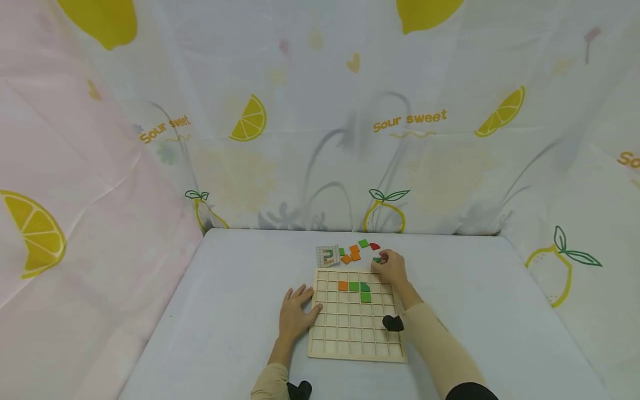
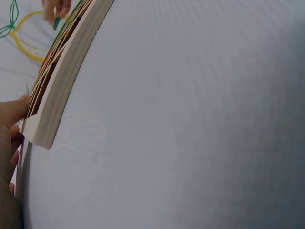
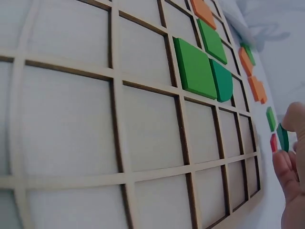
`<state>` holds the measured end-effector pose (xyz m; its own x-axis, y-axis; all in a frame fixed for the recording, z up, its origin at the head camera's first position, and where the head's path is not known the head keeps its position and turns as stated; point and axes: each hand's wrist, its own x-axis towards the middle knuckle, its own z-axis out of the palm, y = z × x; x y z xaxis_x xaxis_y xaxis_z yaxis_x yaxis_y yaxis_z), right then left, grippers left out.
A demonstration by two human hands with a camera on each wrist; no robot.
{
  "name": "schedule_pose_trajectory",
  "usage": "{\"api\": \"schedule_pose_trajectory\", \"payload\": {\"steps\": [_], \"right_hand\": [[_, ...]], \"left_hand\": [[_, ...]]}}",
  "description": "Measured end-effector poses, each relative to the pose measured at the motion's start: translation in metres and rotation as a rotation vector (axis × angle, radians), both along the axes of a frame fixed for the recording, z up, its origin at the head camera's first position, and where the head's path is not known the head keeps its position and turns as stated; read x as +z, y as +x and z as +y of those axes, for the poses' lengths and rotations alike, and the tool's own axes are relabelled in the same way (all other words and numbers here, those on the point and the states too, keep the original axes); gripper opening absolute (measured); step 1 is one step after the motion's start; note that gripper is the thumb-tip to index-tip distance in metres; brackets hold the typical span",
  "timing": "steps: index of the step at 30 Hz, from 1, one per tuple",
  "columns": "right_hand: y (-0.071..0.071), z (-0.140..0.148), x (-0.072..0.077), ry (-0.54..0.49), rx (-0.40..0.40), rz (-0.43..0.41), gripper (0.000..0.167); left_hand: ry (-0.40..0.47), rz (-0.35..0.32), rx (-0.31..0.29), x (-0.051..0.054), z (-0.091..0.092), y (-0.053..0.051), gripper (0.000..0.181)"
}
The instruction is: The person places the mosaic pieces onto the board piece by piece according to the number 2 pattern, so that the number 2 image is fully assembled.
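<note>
A wooden grid board (image 1: 337, 333) lies flat on the white counter (image 1: 240, 311), its far edge a little short of the counter's far edge. Four tiles sit in its cells: in the second row from the board's far edge, an orange tile (image 1: 343, 286), a green tile (image 1: 354, 286) and a dark green tile (image 1: 365, 287) with a rounded corner stand side by side, and a second green tile (image 1: 366, 297) is directly below the dark green one.

The left hand (image 1: 296, 314) rests at the board's left edge, fingers straight and spread, its thumb on the rim. The right hand (image 1: 391, 269), just beyond the board's far right corner, pinches a dark green piece (image 1: 376, 259) between thumb and fingers; its full outline is hard to make out, since the fingers cover part of it.

Between the board and the counter's far edge lie loose orange pieces (image 1: 355, 256), a loose green piece (image 1: 363, 243) and a red piece (image 1: 374, 246). A small patterned card (image 1: 327, 256) lies just beyond the board's far left corner, another green piece (image 1: 342, 251) beside it. A lemon-printed cloth (image 1: 300, 178) hangs behind the counter.
</note>
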<state>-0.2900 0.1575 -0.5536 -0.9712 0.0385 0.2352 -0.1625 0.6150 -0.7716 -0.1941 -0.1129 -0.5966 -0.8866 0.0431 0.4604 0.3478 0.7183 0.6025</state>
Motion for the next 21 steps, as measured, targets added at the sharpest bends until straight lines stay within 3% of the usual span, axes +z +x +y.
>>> {"api": "schedule_pose_trajectory", "payload": {"steps": [4, 9, 14, 21], "right_hand": [[0.017, -0.002, 0.001, -0.073, 0.027, 0.085, 0.024], [0.049, -0.009, -0.002, -0.124, 0.116, 0.163, 0.023], [0.076, -0.018, -0.016, -0.078, 0.178, 0.219, 0.023], [0.096, -0.026, -0.026, 0.022, 0.180, 0.207, 0.021]], "left_hand": [[-0.009, 0.006, 0.001, 0.000, 0.000, 0.000, 0.041], [-0.010, 0.016, -0.001, -0.001, -0.001, -0.001, 0.041], [-0.010, 0.016, -0.007, -0.002, -0.002, -0.001, 0.042], [-0.007, 0.016, -0.007, -0.003, 0.000, -0.001, 0.042]]}}
